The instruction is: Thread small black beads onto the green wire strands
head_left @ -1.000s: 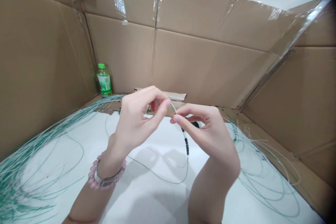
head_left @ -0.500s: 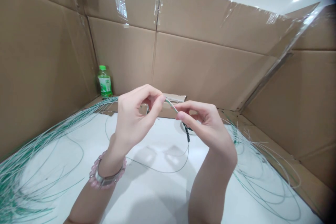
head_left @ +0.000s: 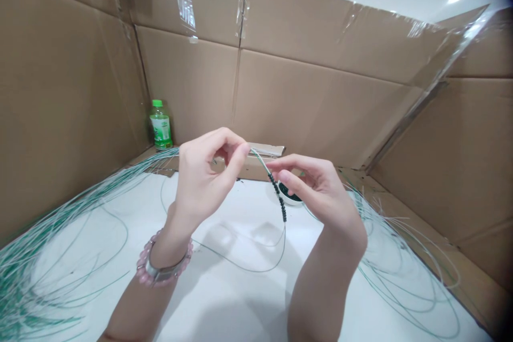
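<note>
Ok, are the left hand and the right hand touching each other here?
Apart: the head view shows a plain gap between the left hand and the right hand, crossed only by the beaded cord.

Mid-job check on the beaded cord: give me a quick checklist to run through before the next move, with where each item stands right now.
1. Left hand pinching the green-and-white cord: ok, the cord runs out from its fingertips.
2. Right hand gripping the cord: cannot tell, its fingers sit right beside the strand.
3. Black beads on the cord: ok, a row is strung below the hands.
4. Small white dish of spare beads within reach: ok, it sits just beneath the right hand.
5. Loose green strands away from the hands: ok, they spread out to both sides.
</note>
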A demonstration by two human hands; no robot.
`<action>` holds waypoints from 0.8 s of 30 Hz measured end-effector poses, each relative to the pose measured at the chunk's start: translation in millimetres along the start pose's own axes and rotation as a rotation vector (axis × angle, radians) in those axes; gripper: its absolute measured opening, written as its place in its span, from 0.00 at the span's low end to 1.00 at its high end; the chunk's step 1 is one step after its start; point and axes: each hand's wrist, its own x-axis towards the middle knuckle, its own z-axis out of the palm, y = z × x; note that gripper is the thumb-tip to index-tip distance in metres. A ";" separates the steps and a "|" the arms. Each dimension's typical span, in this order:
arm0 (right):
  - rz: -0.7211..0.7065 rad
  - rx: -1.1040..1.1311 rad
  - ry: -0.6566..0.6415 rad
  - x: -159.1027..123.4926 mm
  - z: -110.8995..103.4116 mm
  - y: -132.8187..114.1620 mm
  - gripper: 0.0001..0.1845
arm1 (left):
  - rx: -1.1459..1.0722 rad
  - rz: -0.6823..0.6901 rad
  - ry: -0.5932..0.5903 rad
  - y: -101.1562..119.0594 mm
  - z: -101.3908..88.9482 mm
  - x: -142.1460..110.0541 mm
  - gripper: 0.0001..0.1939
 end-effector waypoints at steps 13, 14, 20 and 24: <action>0.005 0.146 -0.076 14.7 23.3 1.7 0.08 | -0.075 -0.033 0.073 -7.4 -3.0 3.7 0.08; -0.006 0.168 -0.052 15.2 24.6 1.5 0.08 | -0.084 -0.033 0.084 -7.6 -2.4 3.7 0.08; -0.103 0.344 0.336 22.8 37.4 4.3 0.09 | -0.230 -0.061 0.150 -12.0 14.5 -0.1 0.09; -0.140 0.558 0.542 31.6 49.2 10.3 0.08 | -0.396 -0.139 0.100 -14.9 39.7 -9.0 0.09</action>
